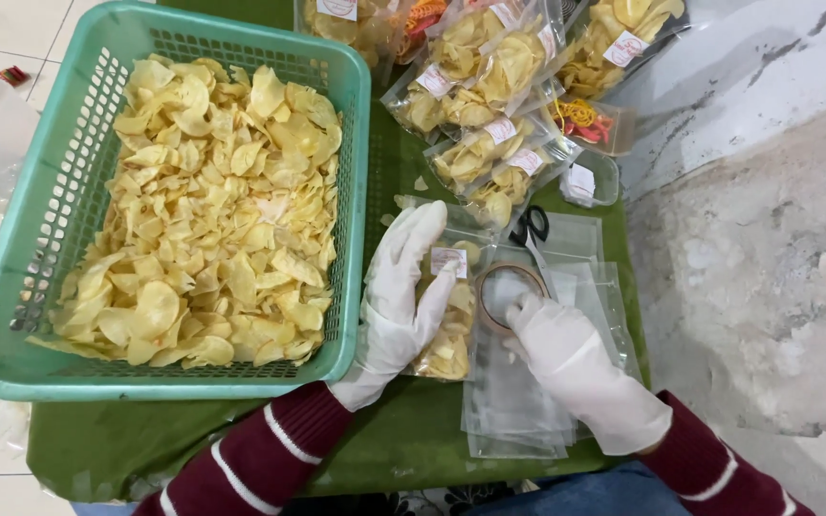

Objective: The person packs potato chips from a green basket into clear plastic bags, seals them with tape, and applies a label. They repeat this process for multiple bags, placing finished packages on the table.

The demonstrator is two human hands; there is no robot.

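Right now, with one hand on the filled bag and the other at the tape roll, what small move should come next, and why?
Probably pull a short strip from the tape roll. The right hand already rests its fingers on the roll, while the left hand presses the filled chip bag flat on the green cloth. Whether its top is already closed cannot be seen.

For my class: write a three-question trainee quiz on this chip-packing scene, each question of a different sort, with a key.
1. True or false: the left hand rests on a filled chip bag.
2. What does the right hand touch? A scissors; B tape roll; C basket.
3. Fill in: the loose chips lie in a ___ basket.
Key: 1 true; 2 B; 3 green.
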